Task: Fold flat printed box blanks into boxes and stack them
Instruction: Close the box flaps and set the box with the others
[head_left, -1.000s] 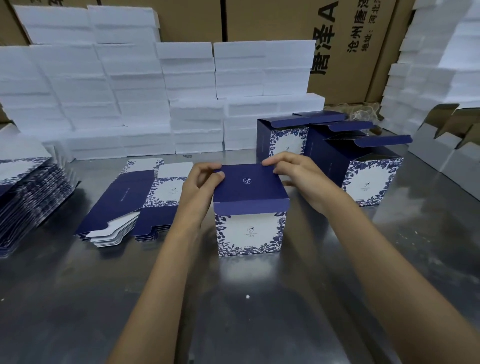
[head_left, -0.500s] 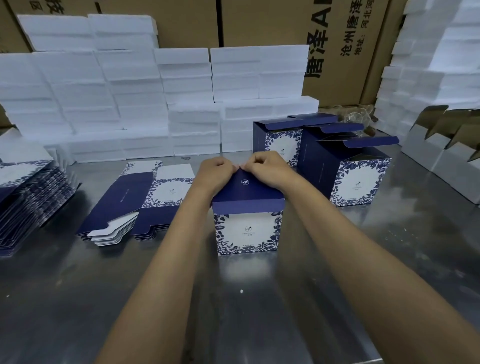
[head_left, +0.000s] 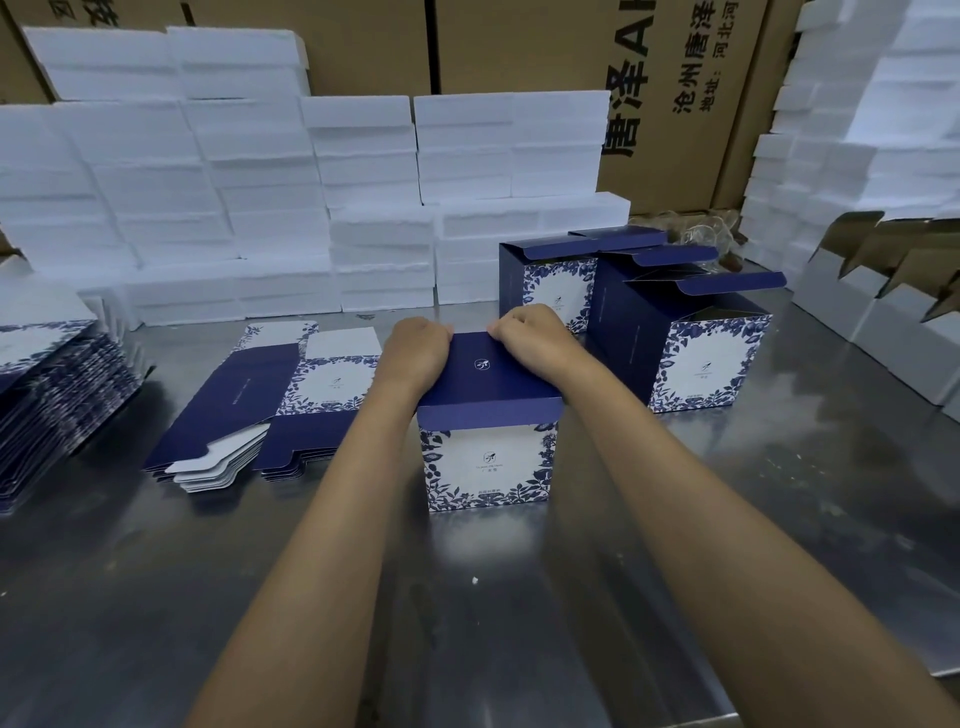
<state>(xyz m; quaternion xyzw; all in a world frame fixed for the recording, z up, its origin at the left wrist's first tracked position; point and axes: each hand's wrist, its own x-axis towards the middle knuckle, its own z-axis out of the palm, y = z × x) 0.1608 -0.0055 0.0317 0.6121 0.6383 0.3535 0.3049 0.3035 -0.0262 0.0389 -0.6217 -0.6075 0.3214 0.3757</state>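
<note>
Head view shows both hands at the far edge of the box (head_left: 488, 415) that stands on the metal table (head_left: 675, 545), a little in front of the person. A second ago the hands were apart, the left hand (head_left: 415, 353) at the left corner of the blue lid (head_left: 488, 371) and the right hand (head_left: 530, 338) with straight fingers on its back edge. Now they have come close together, and both are curled over the far edge of the lid, knuckles up. The fingertips are hidden behind the box, so it is not possible to tell if they pinch the tuck flap or only push it down. The lid itself lies flatter on the box than before. This probably means the closing of this end is almost done, and the tuck flap is going into its slot.

Behind and to the right stand the folded boxes (head_left: 691, 338), with their top flaps open. On the left the flat blanks (head_left: 249, 405) wait in a low pile, near the left forearm, and a second, taller pile (head_left: 57, 400) lies at the left border. Likely the box in hand will join the folded ones next
</note>
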